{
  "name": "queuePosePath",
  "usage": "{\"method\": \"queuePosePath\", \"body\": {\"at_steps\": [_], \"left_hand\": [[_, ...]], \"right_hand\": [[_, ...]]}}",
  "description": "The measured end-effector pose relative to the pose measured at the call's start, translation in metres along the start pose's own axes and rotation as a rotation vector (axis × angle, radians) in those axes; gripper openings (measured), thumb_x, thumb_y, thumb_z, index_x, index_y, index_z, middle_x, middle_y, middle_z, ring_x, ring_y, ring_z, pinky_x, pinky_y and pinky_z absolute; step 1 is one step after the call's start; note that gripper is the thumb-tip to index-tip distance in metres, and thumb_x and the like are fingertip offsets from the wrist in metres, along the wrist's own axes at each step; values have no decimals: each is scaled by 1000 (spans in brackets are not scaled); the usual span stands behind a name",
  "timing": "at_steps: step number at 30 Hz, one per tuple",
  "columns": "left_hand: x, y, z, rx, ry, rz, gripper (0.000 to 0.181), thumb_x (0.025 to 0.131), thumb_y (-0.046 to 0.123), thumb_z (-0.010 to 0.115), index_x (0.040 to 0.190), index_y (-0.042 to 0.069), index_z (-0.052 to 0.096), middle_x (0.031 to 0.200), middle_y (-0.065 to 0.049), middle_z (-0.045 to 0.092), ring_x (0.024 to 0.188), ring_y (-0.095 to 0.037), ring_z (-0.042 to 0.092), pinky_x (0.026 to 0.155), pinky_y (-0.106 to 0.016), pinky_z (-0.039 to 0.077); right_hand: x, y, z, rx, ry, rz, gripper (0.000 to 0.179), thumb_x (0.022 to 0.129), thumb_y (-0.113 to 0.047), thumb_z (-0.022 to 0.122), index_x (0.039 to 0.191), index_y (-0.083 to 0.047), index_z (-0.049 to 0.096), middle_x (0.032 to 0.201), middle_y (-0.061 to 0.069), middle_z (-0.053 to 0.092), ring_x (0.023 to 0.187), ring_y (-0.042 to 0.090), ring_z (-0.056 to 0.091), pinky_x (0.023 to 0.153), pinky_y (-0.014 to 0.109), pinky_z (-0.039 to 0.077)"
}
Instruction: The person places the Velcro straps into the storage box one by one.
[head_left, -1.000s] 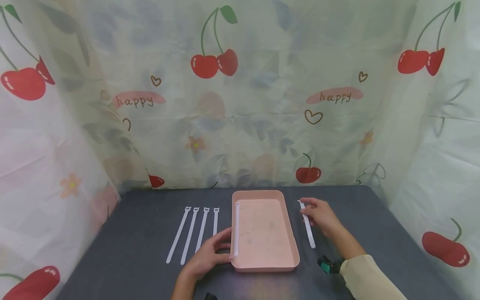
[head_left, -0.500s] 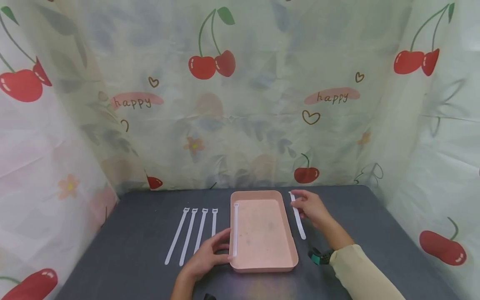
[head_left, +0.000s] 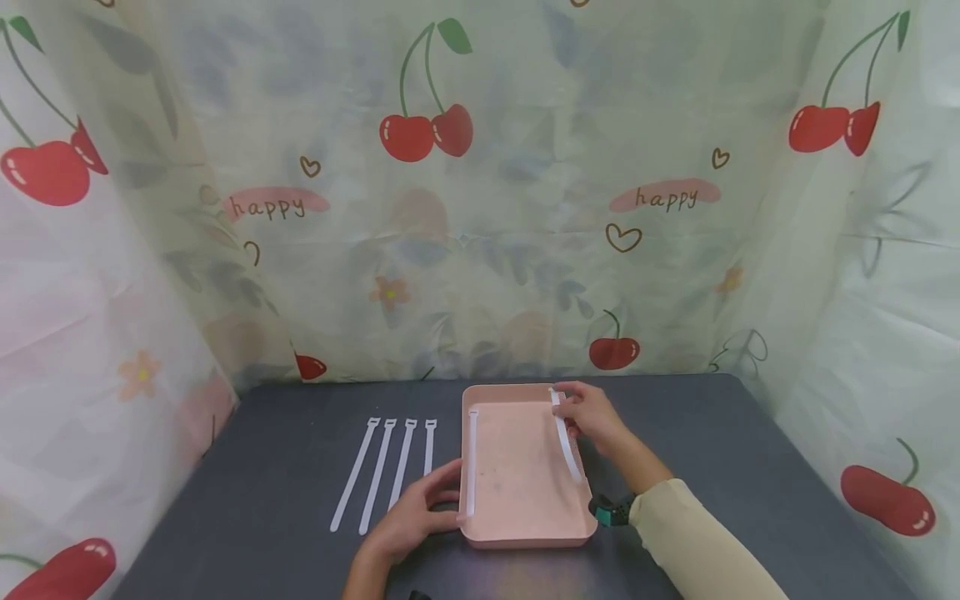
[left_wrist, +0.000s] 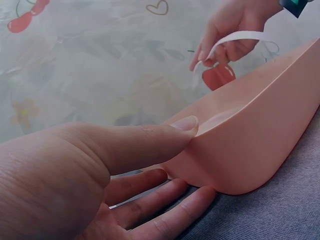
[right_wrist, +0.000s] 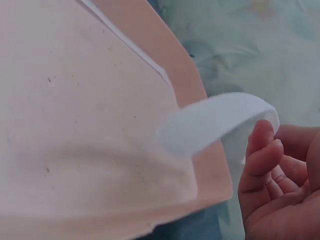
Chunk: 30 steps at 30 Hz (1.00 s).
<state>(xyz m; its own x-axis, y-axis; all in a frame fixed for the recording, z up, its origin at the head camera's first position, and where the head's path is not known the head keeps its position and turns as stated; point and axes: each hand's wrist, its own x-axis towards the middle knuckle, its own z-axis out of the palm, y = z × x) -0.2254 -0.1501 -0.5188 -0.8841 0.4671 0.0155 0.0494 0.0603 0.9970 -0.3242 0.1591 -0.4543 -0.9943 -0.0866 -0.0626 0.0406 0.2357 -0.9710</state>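
Note:
My right hand [head_left: 594, 418] pinches a white cable strap [head_left: 564, 440] near its slotted head, over the right side of a pink tray [head_left: 528, 542]. In the right wrist view the held strap [right_wrist: 215, 117] curves over the tray rim, its tail above the tray floor. Along the tray's left inner side lies another white strap [head_left: 472, 462]. My left hand [head_left: 414, 515] is at the tray's left side. In the left wrist view its thumb [left_wrist: 150, 142] rests at the rim's corner, and several loosely straight fingers lie against the outer wall.
Several more white straps [head_left: 354, 475] lie side by side on the dark tabletop [head_left: 277, 467], left of the tray; the left hand partly covers some. A curtain [head_left: 480, 250] printed with cherries stands behind the table and at both sides.
My right hand has moved left with the strap, from beside the tray to above its right side. The left hand and the tray have stayed in place.

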Motion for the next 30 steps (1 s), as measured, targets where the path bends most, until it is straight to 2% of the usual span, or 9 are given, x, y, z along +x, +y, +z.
{"method": "queuePosePath", "body": {"at_steps": [5,11,26,30], "left_hand": [[0,0,0,3,-2,11,78,84,3,73,150,4,34,146,-21,42,121,-36,51,92,-34,47],[-1,-1,1,-3,-8,33,77,84,2,73,150,2,33,145,-23,42,120,-37,52,92,-35,47],[-1,0,2,1,-5,29,77,84,1,73,150,2,33,145,-23,42,121,-37,51,92,-34,47],[-1,-1,2,-2,-3,37,77,84,1,73,150,2,33,145,-23,42,120,-37,51,92,-35,47]], "right_hand": [[4,3,13,-1,-13,-1,44,89,2,64,132,3,56,68,7,55,50,16,51,48,29,47],[5,6,25,-18,-4,24,37,89,2,65,125,3,60,75,9,58,56,17,54,51,30,50],[14,14,40,-132,-4,-17,32,87,3,65,119,7,63,80,10,64,62,19,60,56,37,54],[16,16,45,-102,-7,-14,31,86,5,63,117,9,64,80,9,64,63,19,59,55,35,53]]}}
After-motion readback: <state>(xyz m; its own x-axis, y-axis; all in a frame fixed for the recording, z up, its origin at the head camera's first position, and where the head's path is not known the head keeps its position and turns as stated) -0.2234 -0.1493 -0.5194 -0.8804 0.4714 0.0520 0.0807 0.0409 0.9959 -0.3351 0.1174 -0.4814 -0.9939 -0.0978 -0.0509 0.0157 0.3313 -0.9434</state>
